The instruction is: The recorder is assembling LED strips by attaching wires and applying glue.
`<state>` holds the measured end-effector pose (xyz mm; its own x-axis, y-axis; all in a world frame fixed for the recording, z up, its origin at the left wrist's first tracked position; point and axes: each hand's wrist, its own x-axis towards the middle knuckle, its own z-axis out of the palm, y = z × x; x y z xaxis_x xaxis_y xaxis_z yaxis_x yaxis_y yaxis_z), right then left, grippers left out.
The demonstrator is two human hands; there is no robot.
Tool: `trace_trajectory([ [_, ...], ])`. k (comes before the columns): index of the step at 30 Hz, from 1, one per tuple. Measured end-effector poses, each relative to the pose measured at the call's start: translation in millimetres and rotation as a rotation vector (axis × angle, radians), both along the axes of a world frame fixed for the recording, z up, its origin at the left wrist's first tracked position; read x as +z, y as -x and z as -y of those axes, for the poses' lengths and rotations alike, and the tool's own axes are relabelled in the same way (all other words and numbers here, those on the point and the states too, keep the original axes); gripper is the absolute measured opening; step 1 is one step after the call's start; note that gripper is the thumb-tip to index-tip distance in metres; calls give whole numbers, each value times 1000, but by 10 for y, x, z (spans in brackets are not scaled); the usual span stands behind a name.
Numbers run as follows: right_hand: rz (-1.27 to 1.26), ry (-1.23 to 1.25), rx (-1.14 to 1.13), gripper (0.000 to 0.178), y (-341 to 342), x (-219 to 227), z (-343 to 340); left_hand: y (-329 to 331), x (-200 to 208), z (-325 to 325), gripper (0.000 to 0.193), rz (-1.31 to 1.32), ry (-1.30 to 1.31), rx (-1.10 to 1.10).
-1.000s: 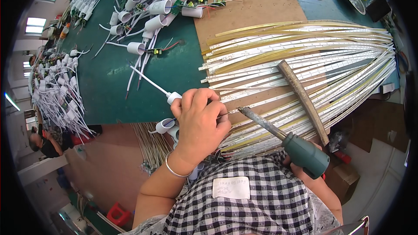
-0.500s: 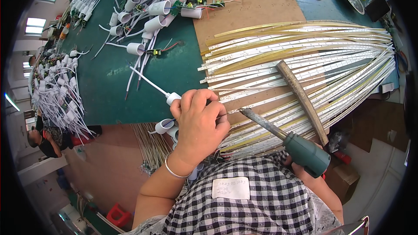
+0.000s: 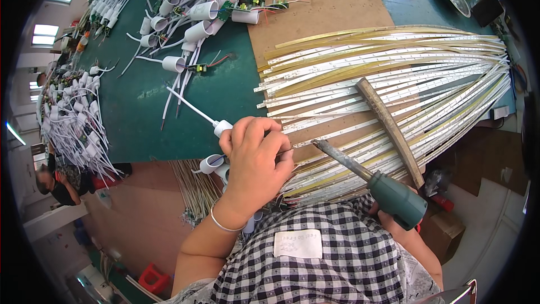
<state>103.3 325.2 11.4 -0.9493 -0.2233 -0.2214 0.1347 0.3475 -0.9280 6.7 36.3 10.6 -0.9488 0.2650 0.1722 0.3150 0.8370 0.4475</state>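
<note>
Looking down from the left, I see white lamp housings (image 3: 185,39) piled on the green table (image 3: 140,107). My left hand (image 3: 256,160) is curled, pinching a thin wire at the near ends of the LED strips (image 3: 394,73) fanned across the cardboard. My right hand (image 3: 394,222), mostly hidden, grips the green-handled soldering iron (image 3: 371,177), tip beside that pinch.

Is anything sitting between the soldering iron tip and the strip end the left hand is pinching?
Nothing visible. The soldering iron, held in the right hand, has its tip just right of the left hand, over the LED strips. The wooden stick lies across the strips farther right, off that path.
</note>
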Motion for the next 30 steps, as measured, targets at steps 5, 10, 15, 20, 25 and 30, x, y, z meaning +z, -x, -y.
trace_trajectory([
  [5,-6,-22,24,20,-6,0,-14,-15,-16,34,13,9,-32,-2],
  [10,-107,-79,78,21,39,11,-8,15,-15,26,13,8,-39,-21],
  [15,-231,-125,159,26,135,17,40,32,-14,20,14,8,-20,-26],
  [20,-205,-95,174,27,177,6,81,59,30,14,16,-20,40,-32],
  [25,-175,-81,190,26,204,4,81,66,30,18,17,-12,44,-36],
  [30,-163,-91,198,26,216,19,74,68,28,19,16,-18,46,-37],
])
